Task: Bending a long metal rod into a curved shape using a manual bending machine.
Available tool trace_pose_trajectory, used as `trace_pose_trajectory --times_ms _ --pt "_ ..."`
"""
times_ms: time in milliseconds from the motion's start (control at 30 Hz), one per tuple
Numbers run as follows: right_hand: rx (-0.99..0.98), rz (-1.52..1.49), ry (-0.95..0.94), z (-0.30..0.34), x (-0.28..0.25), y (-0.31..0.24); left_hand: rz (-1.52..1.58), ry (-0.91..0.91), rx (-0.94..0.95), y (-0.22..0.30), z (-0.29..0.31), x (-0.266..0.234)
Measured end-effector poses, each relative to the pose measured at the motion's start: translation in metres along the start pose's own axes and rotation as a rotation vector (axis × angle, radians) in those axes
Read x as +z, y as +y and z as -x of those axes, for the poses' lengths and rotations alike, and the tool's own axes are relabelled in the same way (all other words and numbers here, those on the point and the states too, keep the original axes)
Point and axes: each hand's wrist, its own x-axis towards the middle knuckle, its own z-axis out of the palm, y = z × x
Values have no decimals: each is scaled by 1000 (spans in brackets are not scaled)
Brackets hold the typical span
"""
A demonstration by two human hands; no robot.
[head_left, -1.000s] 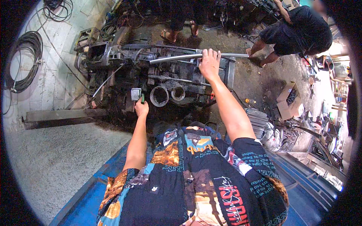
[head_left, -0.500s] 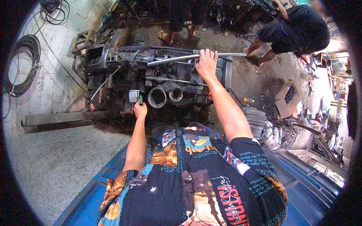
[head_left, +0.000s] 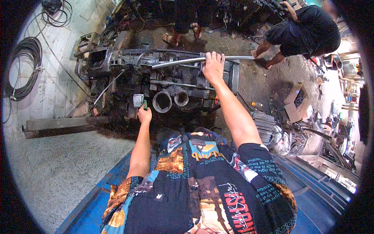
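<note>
Head view. The right hand [head_left: 213, 71] is wrapped over a long metal rod [head_left: 179, 62], palm down, near the rod's middle. The rod lies crosswise above a dark, grimy machine [head_left: 183, 83]; its left end shows beside a shaft housing, but contact there cannot be determined. The left hand [head_left: 145, 114] appears closed on a green handle [head_left: 145, 104] next to a pale metal box [head_left: 138, 100].

Step in hand, as judged: steadying the rod at the machine with the other hand at the handle. Any next move would call for a firm right grip and clearance at the rod's right end, which in this view reaches toward a co-worker's [head_left: 309, 33] feet.

Surface and room: the machine carries two round openings facing the wearer. The floor [head_left: 251, 84] beyond is dark and stained. Coiled cable [head_left: 25, 68] lies far left; an open cardboard box [head_left: 296, 103] stands right.
</note>
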Motion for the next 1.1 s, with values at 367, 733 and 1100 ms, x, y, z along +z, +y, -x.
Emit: trace_pose_trajectory --times_ms 367,733,1100 --pt "11 7 -24 2 -2 4 34 -21 -61 6 4 -2" --pt "8 13 -66 1 -11 7 33 23 14 2 3 -1" --pt "-2 13 -84 2 -11 10 103 47 63 -11 -1 7"
